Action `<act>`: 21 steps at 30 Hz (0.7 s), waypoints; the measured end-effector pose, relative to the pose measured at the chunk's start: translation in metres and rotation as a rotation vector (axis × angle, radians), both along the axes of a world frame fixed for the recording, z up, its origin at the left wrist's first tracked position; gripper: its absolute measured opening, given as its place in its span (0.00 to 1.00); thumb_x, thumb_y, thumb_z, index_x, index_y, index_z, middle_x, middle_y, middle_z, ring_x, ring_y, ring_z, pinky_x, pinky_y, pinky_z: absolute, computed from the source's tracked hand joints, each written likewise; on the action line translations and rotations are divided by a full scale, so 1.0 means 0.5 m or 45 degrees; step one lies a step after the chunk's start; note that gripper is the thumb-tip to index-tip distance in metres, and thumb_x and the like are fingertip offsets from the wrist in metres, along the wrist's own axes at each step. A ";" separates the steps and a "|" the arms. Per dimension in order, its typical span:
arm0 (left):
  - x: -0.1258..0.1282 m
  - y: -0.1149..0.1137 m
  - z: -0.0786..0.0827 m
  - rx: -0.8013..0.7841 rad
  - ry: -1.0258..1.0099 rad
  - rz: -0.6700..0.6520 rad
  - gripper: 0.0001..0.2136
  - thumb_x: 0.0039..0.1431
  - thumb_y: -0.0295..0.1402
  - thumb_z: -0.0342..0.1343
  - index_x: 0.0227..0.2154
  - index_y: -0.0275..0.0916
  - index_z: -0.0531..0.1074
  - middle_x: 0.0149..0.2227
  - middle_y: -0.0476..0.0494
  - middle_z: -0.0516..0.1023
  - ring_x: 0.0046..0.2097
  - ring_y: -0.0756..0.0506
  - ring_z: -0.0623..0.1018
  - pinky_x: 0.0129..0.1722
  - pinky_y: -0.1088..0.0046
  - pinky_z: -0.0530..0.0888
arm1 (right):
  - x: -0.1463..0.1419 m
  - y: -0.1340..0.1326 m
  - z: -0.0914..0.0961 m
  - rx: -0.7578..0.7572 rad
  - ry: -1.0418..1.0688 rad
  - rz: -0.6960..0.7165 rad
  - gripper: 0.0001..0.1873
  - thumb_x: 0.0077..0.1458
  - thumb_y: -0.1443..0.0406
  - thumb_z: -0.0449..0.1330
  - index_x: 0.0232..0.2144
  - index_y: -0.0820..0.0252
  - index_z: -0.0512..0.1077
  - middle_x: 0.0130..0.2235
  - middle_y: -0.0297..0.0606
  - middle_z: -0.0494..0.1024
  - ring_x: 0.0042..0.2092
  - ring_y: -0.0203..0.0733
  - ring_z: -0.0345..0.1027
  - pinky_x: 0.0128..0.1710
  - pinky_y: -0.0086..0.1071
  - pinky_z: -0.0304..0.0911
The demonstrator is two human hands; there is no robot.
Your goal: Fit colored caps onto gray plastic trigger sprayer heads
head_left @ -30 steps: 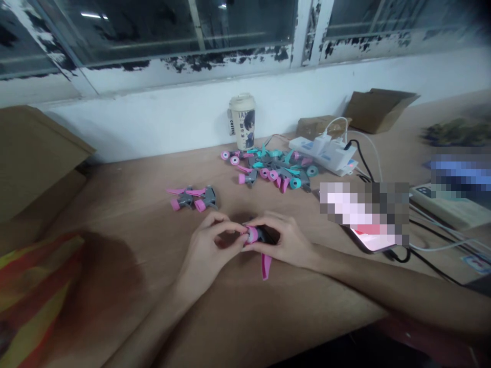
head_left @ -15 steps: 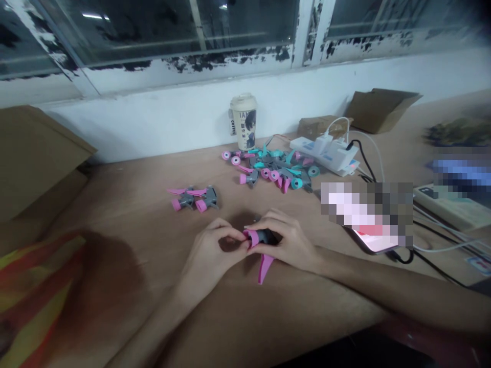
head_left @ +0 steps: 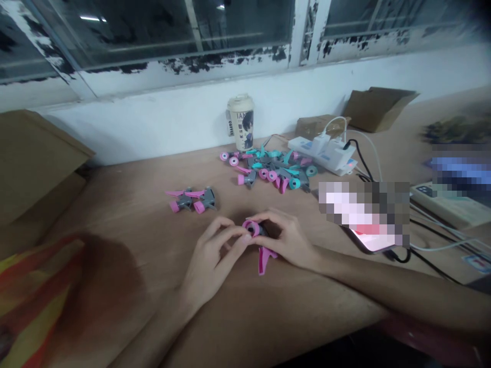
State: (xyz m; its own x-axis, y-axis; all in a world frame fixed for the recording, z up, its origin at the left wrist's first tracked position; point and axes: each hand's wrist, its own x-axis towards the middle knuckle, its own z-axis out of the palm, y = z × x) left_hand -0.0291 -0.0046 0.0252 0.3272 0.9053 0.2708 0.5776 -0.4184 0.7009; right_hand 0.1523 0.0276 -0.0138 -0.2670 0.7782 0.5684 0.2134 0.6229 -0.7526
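My right hand (head_left: 286,237) grips a grey and pink trigger spray head (head_left: 251,228) above the table, its fingers closed round the grey body and pink collar. The collar's round opening faces toward me and left, and the pink trigger (head_left: 263,259) hangs below. My left hand (head_left: 215,250) pinches the collar's rim with thumb and index finger; whether a small part is between them I cannot make out. Two similar pink and grey spray heads (head_left: 194,199) lie beyond my left hand. Farther back is a pile of pink and teal spray heads (head_left: 274,168).
A lidded coffee cup (head_left: 242,122) stands behind the pile by the wall. To the right are a white power strip (head_left: 322,153) with cables and a phone (head_left: 364,225). Cardboard boxes (head_left: 34,163) (head_left: 379,108) flank the table. A red and yellow bag (head_left: 42,296) is at lower left.
The spray head has turned so its collar opening faces me more. My left thumb and fingers have shifted on the rim. The view has moved slightly.
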 end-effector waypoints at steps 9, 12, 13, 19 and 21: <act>-0.003 -0.003 -0.009 0.124 0.044 -0.025 0.12 0.63 0.34 0.45 0.32 0.39 0.73 0.34 0.48 0.66 0.33 0.52 0.70 0.30 0.77 0.68 | 0.002 -0.003 0.000 0.044 -0.033 0.063 0.16 0.47 0.60 0.65 0.39 0.56 0.72 0.37 0.36 0.77 0.39 0.38 0.71 0.40 0.32 0.66; -0.006 -0.003 -0.017 0.273 0.148 0.041 0.08 0.62 0.32 0.49 0.37 0.42 0.73 0.36 0.47 0.67 0.35 0.51 0.71 0.33 0.76 0.69 | 0.003 0.003 -0.003 0.017 0.012 0.022 0.16 0.48 0.61 0.64 0.41 0.55 0.72 0.38 0.35 0.77 0.40 0.38 0.71 0.40 0.32 0.65; -0.007 -0.002 -0.019 0.337 0.181 0.046 0.08 0.61 0.31 0.49 0.38 0.42 0.73 0.37 0.47 0.67 0.35 0.51 0.72 0.34 0.75 0.69 | 0.003 0.005 -0.004 0.012 0.024 0.014 0.16 0.48 0.62 0.65 0.41 0.55 0.72 0.38 0.35 0.77 0.40 0.38 0.71 0.40 0.33 0.65; -0.004 0.001 -0.017 0.576 0.265 0.028 0.04 0.57 0.30 0.54 0.34 0.40 0.73 0.36 0.46 0.65 0.37 0.49 0.71 0.37 0.71 0.70 | 0.001 0.003 -0.003 0.016 -0.011 0.049 0.15 0.48 0.62 0.65 0.40 0.55 0.72 0.38 0.36 0.77 0.40 0.39 0.71 0.39 0.33 0.66; 0.000 0.000 -0.011 0.484 0.216 -0.014 0.03 0.57 0.31 0.54 0.32 0.40 0.72 0.36 0.46 0.64 0.37 0.49 0.70 0.37 0.71 0.71 | 0.001 0.000 -0.002 0.042 -0.028 0.060 0.14 0.49 0.62 0.64 0.40 0.55 0.72 0.37 0.36 0.77 0.39 0.39 0.71 0.39 0.33 0.66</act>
